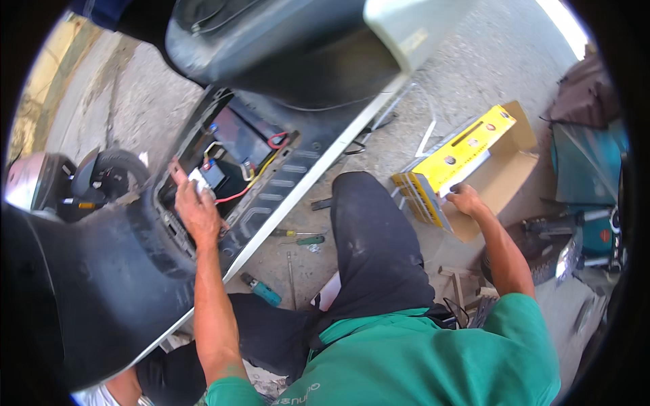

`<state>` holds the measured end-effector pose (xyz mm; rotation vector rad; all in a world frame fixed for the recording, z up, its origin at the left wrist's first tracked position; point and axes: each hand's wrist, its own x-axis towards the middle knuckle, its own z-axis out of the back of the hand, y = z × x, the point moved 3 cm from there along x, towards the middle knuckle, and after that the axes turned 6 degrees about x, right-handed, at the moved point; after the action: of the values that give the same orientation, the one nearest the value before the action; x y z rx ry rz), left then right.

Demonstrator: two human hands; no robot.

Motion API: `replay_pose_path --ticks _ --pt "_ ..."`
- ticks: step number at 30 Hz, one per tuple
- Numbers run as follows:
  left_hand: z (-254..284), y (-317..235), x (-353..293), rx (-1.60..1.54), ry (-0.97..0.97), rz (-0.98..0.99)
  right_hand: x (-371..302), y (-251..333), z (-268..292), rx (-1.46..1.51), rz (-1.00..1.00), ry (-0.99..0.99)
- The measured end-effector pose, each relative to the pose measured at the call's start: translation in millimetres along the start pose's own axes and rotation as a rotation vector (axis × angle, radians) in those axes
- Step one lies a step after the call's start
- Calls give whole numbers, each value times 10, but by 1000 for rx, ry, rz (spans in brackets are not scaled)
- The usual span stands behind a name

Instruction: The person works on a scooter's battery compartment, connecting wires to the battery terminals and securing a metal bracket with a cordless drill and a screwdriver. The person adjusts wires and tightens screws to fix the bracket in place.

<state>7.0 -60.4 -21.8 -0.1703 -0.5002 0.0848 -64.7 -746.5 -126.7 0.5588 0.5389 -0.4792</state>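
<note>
My left hand (196,211) reaches into the open floorboard compartment of a scooter (277,193), its fingers closed around a small white piece (200,180) whose kind I cannot make out. Just beyond it are a small dark block (213,176), red and yellow wires (256,178) and a large dark battery (242,139). To the right, my right hand (467,201) is at an open yellow cardboard box (467,145) with a brown inside. Its fingers are curled together by the box's near end; whatever they hold is hidden. A white piece (467,174) shows inside the box.
The scooter's seat (284,54) rises over the far side. A teal power tool (261,289), a green-handled screwdriver (310,240) and a thin rod (291,281) lie on the ground between scooter and my leg. Dark bags (586,95) stand at far right; a helmet-like pink object (40,181) at left.
</note>
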Motion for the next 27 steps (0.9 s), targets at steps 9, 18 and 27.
replay_pose_path --ticks 9,18,27 --pt "1 99 -72 47 16 -60 596 -187 -770 39 136 304" --pt "48 185 -60 88 17 -48 667 58 -948 -272 -90 430" --pt "-75 130 -42 56 -5 -79 -166 227 344 184 -155 508"
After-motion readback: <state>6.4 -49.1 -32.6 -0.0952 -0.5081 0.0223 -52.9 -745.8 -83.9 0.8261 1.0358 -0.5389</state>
